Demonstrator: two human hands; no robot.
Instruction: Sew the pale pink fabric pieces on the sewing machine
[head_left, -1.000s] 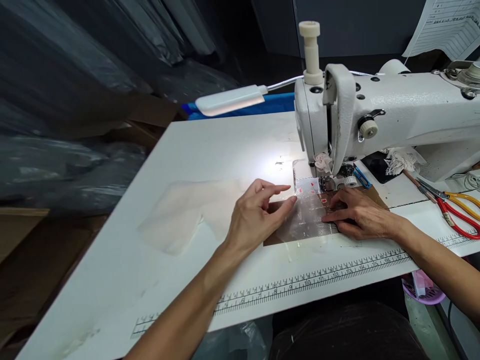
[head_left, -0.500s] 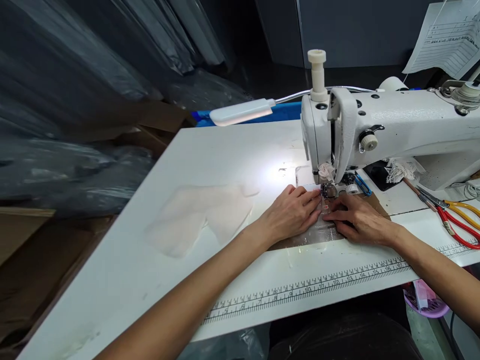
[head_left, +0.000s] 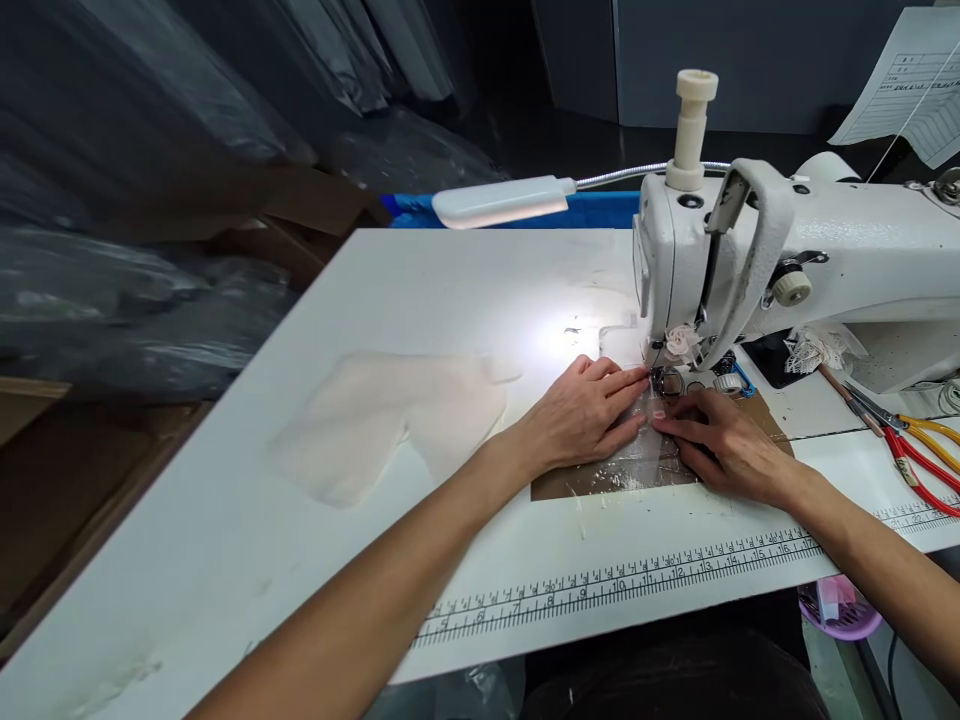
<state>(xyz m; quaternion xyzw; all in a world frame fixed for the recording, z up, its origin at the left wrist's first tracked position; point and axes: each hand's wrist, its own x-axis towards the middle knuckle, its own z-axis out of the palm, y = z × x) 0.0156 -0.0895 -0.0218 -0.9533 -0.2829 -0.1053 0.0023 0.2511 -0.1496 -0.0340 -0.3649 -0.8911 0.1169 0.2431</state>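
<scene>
Nearest me runs the ruler strip (head_left: 622,588) printed along the desk (head_left: 225,560). Past it, clear plastic (head_left: 646,455) lies over a brown sheet (head_left: 566,485); the left hand (head_left: 589,415) presses flat there, fingers together, while the right hand (head_left: 724,445) curls, pinching or not, I can't tell. Pale fabric (head_left: 390,405) lies leftward. Beyond them stands the sewing machine (head_left: 862,245).
</scene>
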